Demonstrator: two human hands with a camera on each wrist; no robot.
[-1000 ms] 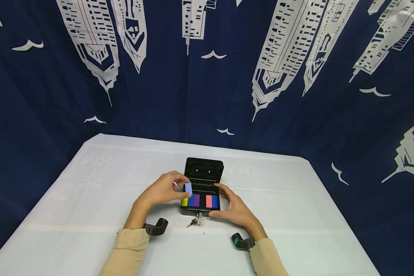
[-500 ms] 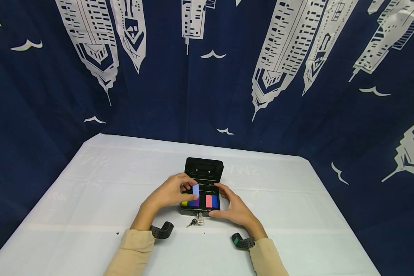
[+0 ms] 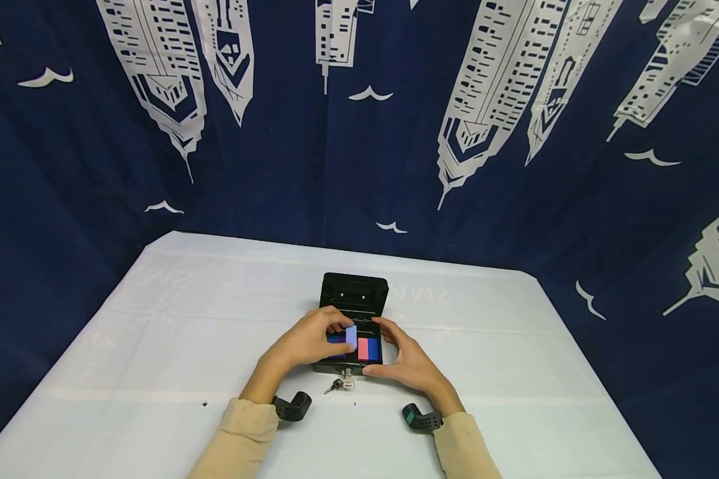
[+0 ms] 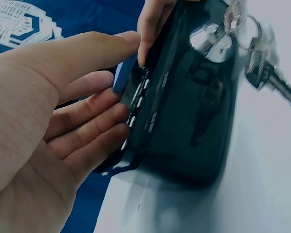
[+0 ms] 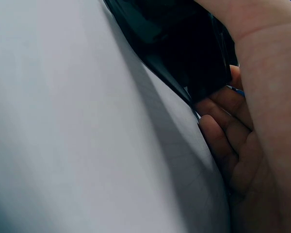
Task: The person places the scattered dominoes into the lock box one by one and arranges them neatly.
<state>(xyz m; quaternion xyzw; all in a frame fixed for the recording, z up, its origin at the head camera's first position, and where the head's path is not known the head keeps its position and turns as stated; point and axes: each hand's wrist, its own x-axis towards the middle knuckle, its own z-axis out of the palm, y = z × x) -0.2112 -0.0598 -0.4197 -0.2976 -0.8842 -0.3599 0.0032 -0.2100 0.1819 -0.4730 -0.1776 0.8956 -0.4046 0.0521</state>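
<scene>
A black cash box [image 3: 355, 291] stands on the table with its lid raised. My left hand [image 3: 307, 338] pinches a light-blue rectangular block [image 3: 351, 336] between thumb and fingers, over the middle of the box. Just right of that block, a pink block [image 3: 363, 349] and a blue block [image 3: 373, 350] lie side by side inside. Other coloured blocks to the left are partly hidden by my left hand. My right hand [image 3: 412, 360] holds the box by its right side, thumb at the front corner and fingertips near the hinge.
Keys [image 4: 262, 68] on a ring hang from the lock at the box front. A white cloth covers the table [image 3: 156, 372], and a dark blue printed curtain [image 3: 287, 166] rises behind it. Each wrist wears a black camera band.
My left hand has carried the light-blue block rightward across the box, from over the yellow block to beside the pink one. The right hand has stayed on the box.
</scene>
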